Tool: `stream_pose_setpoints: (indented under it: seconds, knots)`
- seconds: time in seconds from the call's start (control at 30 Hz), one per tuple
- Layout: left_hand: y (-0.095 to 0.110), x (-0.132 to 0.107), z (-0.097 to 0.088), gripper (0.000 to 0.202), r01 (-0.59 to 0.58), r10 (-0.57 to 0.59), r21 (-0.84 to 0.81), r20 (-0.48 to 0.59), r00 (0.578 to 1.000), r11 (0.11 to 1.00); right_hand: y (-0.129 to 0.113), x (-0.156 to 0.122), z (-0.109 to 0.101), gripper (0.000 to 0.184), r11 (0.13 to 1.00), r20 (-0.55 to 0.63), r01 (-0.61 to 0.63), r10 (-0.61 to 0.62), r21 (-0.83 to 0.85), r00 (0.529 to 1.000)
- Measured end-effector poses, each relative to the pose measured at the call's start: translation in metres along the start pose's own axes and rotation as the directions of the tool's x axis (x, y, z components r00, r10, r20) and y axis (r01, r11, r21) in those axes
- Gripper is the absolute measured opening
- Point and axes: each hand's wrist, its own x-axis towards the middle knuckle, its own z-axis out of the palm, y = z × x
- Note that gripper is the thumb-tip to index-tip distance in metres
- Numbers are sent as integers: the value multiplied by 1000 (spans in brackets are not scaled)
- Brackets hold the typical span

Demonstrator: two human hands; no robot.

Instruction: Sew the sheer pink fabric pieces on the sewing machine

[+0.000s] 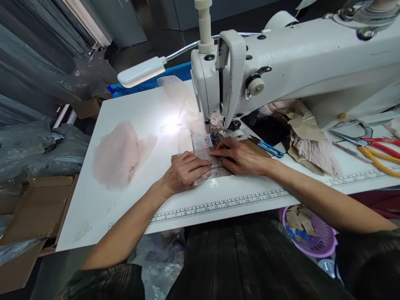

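In front of the needle area of a white sewing machine (206,83), a small piece of sheer pale fabric (215,167) lies over brown card (178,157). My left hand (188,170) rests on the fabric's left side, fingers together and holding it. On the right side, my right hand (239,156) pinches the fabric between thumb and fingertips. The presser foot (217,137) stands just behind my fingers. Blue thread snips (267,146) lie beyond my right wrist.
A pale pink tulle bundle (117,154) lies on the left of the white table (84,200). A lit lamp (142,71) hangs above. Pliers and yellow-handled scissors (379,160) sit at right. A purple basket (321,237) with scraps stands below the edge. Cardboard boxes (40,204) stand left.
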Motion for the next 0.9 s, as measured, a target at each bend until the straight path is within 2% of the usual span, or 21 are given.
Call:
stream_pose_setpoints:
  seconds: [0.2,0.43,0.67,0.9]
  knots:
    - [7,4,0,14,-17,17,1,-11,1000,1000,3,-3,4,35,999,-20,33,-33,6,999]
    - [17,6,3,12,14,-21,91,76,997,996,-5,0,4,31,994,3,-2,2,-111,1000]
    - [13,1,5,10,19,-22,97,37,999,995,0,-6,-1,37,997,-29,-29,31,74,999]
    - [12,2,6,9,32,-35,104,27,999,994,3,-7,0,37,998,-24,-1,3,62,1000]
